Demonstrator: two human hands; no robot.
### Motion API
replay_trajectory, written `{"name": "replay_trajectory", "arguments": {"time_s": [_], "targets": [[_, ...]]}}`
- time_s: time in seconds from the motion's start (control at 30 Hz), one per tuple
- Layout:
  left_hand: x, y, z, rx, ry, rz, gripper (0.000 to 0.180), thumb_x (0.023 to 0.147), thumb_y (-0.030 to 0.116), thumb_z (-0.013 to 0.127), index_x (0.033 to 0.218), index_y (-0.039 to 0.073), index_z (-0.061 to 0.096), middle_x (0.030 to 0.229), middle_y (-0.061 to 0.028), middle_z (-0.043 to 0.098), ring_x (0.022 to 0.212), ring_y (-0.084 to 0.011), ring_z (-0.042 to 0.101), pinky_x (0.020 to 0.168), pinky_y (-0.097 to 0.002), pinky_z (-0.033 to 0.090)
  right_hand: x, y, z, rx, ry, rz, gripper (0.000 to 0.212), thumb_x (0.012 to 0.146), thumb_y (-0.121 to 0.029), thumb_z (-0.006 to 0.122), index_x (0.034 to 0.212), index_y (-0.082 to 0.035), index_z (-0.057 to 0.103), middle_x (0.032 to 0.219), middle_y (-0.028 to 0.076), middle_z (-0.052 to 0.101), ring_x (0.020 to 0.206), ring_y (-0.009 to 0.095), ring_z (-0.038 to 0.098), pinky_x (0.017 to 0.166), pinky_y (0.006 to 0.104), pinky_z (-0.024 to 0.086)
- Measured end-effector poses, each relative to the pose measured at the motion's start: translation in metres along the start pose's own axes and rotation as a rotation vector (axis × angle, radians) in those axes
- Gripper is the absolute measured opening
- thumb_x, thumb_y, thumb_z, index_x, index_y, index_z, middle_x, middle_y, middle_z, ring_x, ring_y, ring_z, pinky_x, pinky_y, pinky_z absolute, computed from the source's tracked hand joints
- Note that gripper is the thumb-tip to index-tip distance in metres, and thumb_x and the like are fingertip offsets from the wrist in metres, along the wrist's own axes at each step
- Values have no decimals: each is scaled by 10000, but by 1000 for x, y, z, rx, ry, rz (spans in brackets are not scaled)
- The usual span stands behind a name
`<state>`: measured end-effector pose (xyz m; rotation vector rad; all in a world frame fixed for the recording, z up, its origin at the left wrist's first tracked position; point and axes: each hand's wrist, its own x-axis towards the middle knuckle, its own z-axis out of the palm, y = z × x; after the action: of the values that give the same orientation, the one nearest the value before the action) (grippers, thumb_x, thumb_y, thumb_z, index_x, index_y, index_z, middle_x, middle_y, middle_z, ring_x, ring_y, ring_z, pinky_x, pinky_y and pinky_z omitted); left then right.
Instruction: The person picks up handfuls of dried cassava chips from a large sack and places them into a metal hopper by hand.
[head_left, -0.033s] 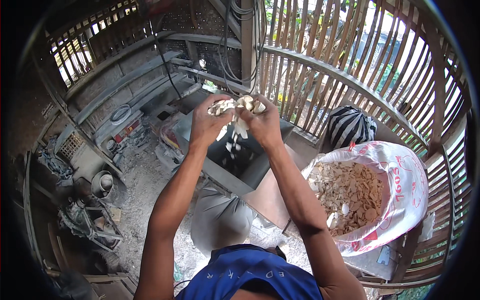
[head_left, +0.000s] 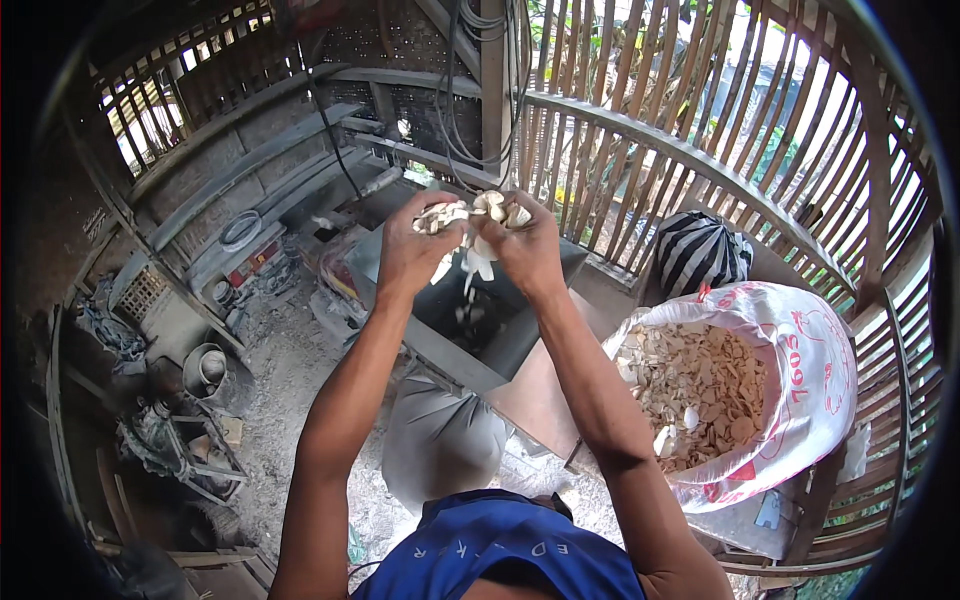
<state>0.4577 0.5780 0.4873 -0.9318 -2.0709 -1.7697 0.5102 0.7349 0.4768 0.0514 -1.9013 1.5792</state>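
Both my hands are raised over a square metal hopper (head_left: 440, 345), each cupped around dried pale chips that look like sliced root. My left hand (head_left: 402, 255) is closed on a clump of chips (head_left: 440, 216). My right hand (head_left: 532, 250) grips another handful of chips (head_left: 496, 208) close beside it. Loose pieces (head_left: 468, 312) drop between the hands into the hopper's dark opening. To the right stands a white woven sack (head_left: 825, 375) with red print, its mouth rolled open, full of the same chips (head_left: 700, 395).
Below the hopper hangs or stands a bulging grey bag (head_left: 445, 445). A black-and-white striped bundle (head_left: 703, 252) rests behind the white sack, near the slatted wall (head_left: 690, 150). At the left are a metal bucket (head_left: 215, 375) and a dusty machine frame (head_left: 205, 460). Pale powder coats the floor (head_left: 285, 370).
The falling chips have shifted lower and spread differently inside the hopper. My hands stay nearly in place, still holding their clumps.
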Motion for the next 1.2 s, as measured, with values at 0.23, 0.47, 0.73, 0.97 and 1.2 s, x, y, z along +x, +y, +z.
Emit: {"name": "replay_trajectory", "arguments": {"time_s": [0.23,0.47,0.73,0.97,1.2], "targets": [[-3,-2,-1,-87,75,-171,255,798,114,789,1026,46,697,918,-34,699,797,-95,633,707,-254,506,1,1,2,32,-11,35,157,842,-146,738,915,-15,689,704,74,685,658,103,601,634,304,488],[-2,-14,-3,20,114,-103,282,843,204,772,1015,4,672,883,-75,688,772,-122,637,690,-289,507,2,6,4,-38,-14,76,190,854,-170,716,953,-10,691,717,133,675,649,203,632,657,350,497],[-5,-9,-3,-50,54,-213,270,863,166,739,1054,-5,652,894,-84,685,780,-140,644,697,-287,512,-1,11,8,-151,-33,-59,210,877,-131,694,1027,15,672,1003,218,660,925,419,640,788,431,501],[-5,-16,-4,-11,47,-139,256,839,90,720,1063,-4,641,905,-84,680,788,-143,644,696,-288,515,-2,12,7,-197,-47,-106,227,954,-151,624,1104,20,632,1005,199,659,916,327,624,810,404,486],[-3,-16,-2,136,64,-127,212,898,190,701,1012,13,674,877,-52,662,752,-119,609,664,-276,491,-5,0,11,-111,-55,-49,276,1000,-227,546,1095,22,614,1062,241,630,1023,435,600,865,461,469]]}}
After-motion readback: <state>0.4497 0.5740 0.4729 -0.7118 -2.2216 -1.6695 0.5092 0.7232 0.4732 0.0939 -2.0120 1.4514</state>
